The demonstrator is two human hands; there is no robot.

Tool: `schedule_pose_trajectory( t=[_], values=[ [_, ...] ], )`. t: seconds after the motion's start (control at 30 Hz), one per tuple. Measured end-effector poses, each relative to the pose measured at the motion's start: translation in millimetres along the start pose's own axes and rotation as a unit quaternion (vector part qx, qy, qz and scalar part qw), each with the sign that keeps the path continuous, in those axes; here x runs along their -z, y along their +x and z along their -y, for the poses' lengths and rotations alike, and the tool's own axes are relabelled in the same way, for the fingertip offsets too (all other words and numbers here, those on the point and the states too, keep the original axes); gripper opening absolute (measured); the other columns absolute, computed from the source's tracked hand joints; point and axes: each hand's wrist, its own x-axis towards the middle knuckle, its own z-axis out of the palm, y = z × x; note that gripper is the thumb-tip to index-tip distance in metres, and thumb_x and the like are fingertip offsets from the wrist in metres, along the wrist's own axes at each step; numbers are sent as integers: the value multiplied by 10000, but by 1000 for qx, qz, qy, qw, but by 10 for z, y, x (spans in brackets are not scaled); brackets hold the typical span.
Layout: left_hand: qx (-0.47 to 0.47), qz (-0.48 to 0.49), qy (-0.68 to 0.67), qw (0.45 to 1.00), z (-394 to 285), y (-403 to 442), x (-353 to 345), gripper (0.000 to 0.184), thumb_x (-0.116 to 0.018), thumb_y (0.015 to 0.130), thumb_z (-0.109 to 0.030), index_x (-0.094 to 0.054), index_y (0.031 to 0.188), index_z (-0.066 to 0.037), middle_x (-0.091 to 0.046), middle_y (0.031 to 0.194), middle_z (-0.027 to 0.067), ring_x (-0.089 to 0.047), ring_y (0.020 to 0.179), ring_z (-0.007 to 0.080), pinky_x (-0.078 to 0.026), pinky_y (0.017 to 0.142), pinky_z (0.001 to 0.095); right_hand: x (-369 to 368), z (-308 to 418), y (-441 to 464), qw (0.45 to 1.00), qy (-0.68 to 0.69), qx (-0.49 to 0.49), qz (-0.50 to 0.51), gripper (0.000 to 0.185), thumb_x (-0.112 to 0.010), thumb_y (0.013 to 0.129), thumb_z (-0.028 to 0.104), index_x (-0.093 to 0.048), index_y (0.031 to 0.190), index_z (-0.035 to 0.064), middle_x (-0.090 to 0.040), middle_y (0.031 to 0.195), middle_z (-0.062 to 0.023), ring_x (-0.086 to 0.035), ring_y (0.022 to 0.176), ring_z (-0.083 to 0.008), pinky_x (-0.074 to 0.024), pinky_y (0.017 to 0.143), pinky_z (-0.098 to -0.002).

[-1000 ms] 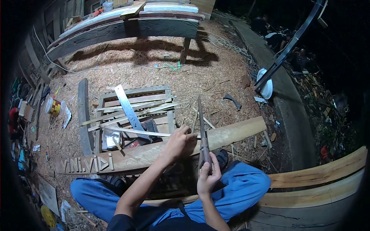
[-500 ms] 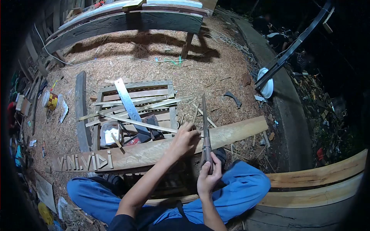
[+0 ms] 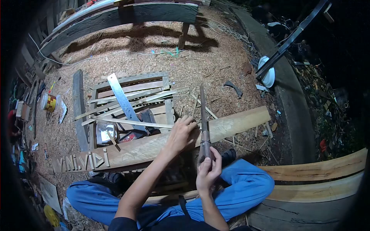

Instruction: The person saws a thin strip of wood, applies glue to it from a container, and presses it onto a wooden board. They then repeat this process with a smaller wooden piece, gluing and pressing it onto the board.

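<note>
The brown wooden handle [image 3: 205, 149] of a long, narrow, dark-bladed tool [image 3: 203, 106] is grasped by the right hand [image 3: 208, 171], its fingers being wrapped about the lower end. The blade is pointed away from the body and is seen nearly edge-on. A thin, pale wooden strip [image 3: 135, 123] is gripped by the curled fingers of the left hand [image 3: 181, 133], just beside the blade; whether the strip is touched by the blade cannot be told, that point being largely hidden by the hand.

Both hands are positioned over a long, light-brown wooden board [image 3: 239, 123], laid crosswise before blue-trousered knees [image 3: 246, 179]. Raised wooden letters reading "VINI.VIDI" [image 3: 83, 162] are set at its left end. Beyond the board, the strip is extended leftward over a slatted wooden frame [image 3: 168, 109], on which other pale strips [image 3: 154, 95] and a flat silver metal bar [image 3: 122, 94] are laid. A weathered grey plank [image 3: 80, 111] is placed just left of the frame, on ground covered with shavings [image 3: 135, 63].
</note>
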Motion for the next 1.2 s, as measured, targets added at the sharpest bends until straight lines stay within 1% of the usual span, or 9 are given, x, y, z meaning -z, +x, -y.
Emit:
schedule_pose_trajectory(
  t=[0.1, 0.2, 0.3, 0.57, 0.6, 0.73, 0.97, 1.03, 1.2],
  values=[
    [1, 5, 7, 1000, -22, 8, -6, 286, -777, 723, -105, -616, 944, -19, -581, 1034, 138, -553, 1017, 345, -456, 834, 440, -12, 153, 40, 989, -106, 88, 49, 450, -511, 1004, 152, -561, 1422, -8, -688, 1219, -294, -715, 1052, -441, -574, 861, -456],
    [15, 11, 9, 1000, -52, 25, -18, 278, -770, 737, -118, -606, 941, -25, -580, 1030, 139, -551, 1018, 344, -456, 838, 438, -33, 227, 81, 986, -122, 89, 75, 437, -513, 1012, 149, -548, 1425, 9, -682, 1211, -303, -703, 1044, -458, -572, 843, -479],
    [-7, -29, 14, 999, -45, 31, -46, 240, -738, 712, -47, -600, 906, -22, -564, 981, 133, -531, 965, 357, -429, 787, 435, -55, 276, 92, 984, -143, 60, 83, 391, -495, 1044, 138, -536, 1405, -7, -702, 1137, -277, -740, 882, -367, -564, 774, -421],
    [-1, -24, 31, 999, -13, 20, -106, 252, -753, 738, -81, -601, 933, -32, -573, 1003, 130, -539, 996, 352, -438, 821, 436, 73, 280, -213, 983, -143, 81, 78, 381, -520, 1044, 157, -529, 1402, 26, -680, 1217, -281, -691, 1053, -468, -572, 814, -486],
    [-3, -24, 35, 999, -8, 11, -118, 241, -750, 751, -89, -600, 931, -33, -575, 1003, 128, -542, 996, 350, -438, 824, 435, 151, 387, -265, 983, -151, 50, 91, 379, -512, 1048, 151, -524, 1404, 23, -665, 1254, -280, -681, 1085, -463, -567, 840, -483],
    [-10, -30, 36, 999, 0, 19, -102, 199, -726, 783, -107, -602, 921, -34, -579, 992, 125, -548, 990, 344, -437, 821, 431, 422, 217, -245, 997, -18, -42, 60, 356, -523, 1068, 125, -548, 1367, -67, -682, 1145, -132, -643, 980, -156, -553, 788, -319],
    [-11, -23, 42, 999, -1, -1, -122, 172, -698, 807, -115, -606, 926, -31, -582, 987, 128, -556, 991, 340, -437, 828, 430, 288, 355, -33, 989, 74, -121, 35, 359, -516, 1076, 152, -556, 1362, -61, -663, 1231, -187, -671, 974, -191, -568, 830, -330],
    [-16, -28, 43, 999, -20, 2, -78, 173, -699, 799, -107, -604, 922, -30, -582, 985, 128, -558, 989, 340, -437, 830, 432, 191, 134, 78, 998, 20, -23, 56, 354, -512, 1079, 148, -558, 1365, -56, -667, 1240, -180, -674, 1019, -209, -556, 872, -344],
    [-5, -21, 26, 999, -64, 7, -73, 196, -703, 763, -67, -597, 922, -23, -580, 1002, 131, -557, 999, 346, -450, 824, 432, 86, 109, 162, 997, 14, -33, 69, 348, -510, 1079, 144, -565, 1353, -63, -673, 1254, -197, -667, 1136, -238, -531, 961, -356]
  ],
)
